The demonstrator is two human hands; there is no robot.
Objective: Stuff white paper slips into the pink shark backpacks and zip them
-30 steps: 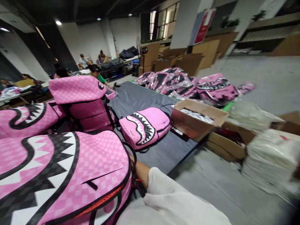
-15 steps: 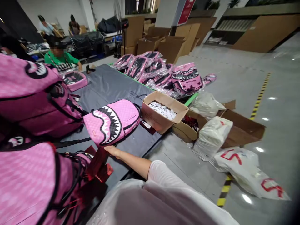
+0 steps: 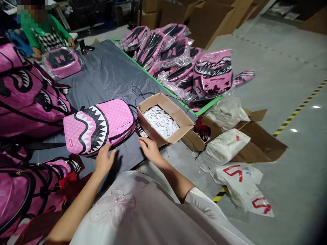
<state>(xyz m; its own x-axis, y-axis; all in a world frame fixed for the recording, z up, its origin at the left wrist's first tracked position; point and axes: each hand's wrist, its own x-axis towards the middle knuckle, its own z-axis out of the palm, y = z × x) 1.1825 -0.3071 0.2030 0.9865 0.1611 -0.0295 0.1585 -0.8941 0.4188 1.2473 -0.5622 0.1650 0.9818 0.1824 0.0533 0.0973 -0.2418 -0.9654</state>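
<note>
A pink checked backpack (image 3: pixel 120 119) with a black-and-white shark-mouth print lies flat on the grey-covered table (image 3: pixel 102 75). At its near edge is my left hand (image 3: pixel 104 160), thumb apart from the fingers; whether it touches the fabric I cannot tell. To the right, my right hand (image 3: pixel 151 149) hovers over the table's front edge with fingers apart and nothing visible in them. Just beyond its fingertips a dark tag with a white label (image 3: pixel 143 133) lies partly under a cardboard box (image 3: pixel 182 131) holding many small white slips (image 3: pixel 162 120).
More pink backpacks (image 3: pixel 28 85) are heaped at left. Bagged backpacks (image 3: pixel 176 51) pile beyond the green table edge (image 3: pixel 212 105). White sacks (image 3: pixel 224 146) and an open carton (image 3: pixel 263 143) stand on the floor at right. A person in green (image 3: pixel 48 34) sits across the table.
My right hand has left the dark red items at the near left and moved right, toward the box. My left hand has come into view by the backpack. The view has tilted down.
</note>
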